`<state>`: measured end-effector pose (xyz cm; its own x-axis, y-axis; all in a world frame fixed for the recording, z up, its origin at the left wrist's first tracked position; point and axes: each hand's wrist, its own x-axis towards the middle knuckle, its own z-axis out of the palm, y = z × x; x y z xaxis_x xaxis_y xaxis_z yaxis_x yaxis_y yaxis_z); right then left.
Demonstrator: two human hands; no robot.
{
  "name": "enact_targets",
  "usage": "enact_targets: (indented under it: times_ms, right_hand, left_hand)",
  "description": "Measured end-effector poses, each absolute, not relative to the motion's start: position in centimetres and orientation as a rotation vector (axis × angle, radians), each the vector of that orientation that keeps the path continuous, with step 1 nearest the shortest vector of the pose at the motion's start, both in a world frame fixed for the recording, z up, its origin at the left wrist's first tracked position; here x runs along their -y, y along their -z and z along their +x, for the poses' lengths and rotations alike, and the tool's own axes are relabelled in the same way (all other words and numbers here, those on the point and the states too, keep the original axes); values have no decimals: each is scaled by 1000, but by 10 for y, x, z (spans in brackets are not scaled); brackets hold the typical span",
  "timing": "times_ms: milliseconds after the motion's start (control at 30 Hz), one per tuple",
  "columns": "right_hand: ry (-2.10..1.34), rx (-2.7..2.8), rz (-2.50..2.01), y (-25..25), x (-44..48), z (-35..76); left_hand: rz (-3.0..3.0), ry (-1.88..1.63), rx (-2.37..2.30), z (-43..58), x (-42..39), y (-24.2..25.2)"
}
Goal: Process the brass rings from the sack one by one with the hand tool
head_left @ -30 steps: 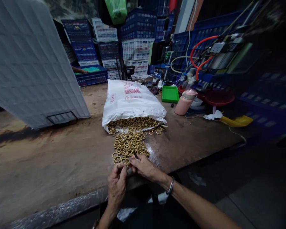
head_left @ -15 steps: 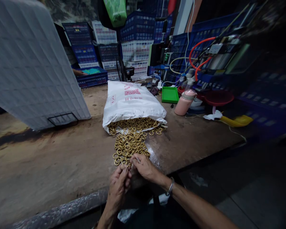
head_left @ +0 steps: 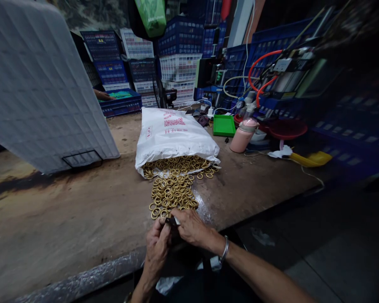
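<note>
Just in front of the table edge, my left hand [head_left: 158, 242] is closed in a pinch, and what lies between its fingertips is too small to make out. My right hand [head_left: 192, 227] is closed around a small tool with a dark, flat tip and a pale part [head_left: 172, 221]. That dark tip meets the left fingertips. Right beyond both hands lies a pile of brass-coloured rings [head_left: 172, 193]. They spill from the mouth of a white woven sack [head_left: 177, 136] with red print, which lies on its side.
The brown worktable [head_left: 82, 219] has a plastic-wrapped front edge. A pale ribbed panel [head_left: 50, 92] stands at left. Beyond the sack are a green tray [head_left: 224, 126], a pink bottle [head_left: 243, 136] and stacked crates [head_left: 181, 67]. Another person's hand [head_left: 102, 96] shows by a blue crate.
My right hand has turned, so the dark tip of its tool now shows at the left fingertips. The left hand has barely shifted. The rings and sack stay put.
</note>
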<state>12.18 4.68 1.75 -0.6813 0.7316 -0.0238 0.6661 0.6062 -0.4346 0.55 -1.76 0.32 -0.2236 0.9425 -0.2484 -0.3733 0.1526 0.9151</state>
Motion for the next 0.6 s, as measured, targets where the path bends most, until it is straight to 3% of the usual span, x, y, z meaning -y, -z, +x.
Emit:
enact_targets:
  times_ms: [300, 600]
  right_hand:
    - [-514, 2651, -1346, -17, -58, 130]
    - [-351, 2117, -1843, 1, -135, 179]
  left_hand:
    - [603, -1357, -1185, 11, 27, -22]
    - [353, -1245, -1122, 11, 21, -11]
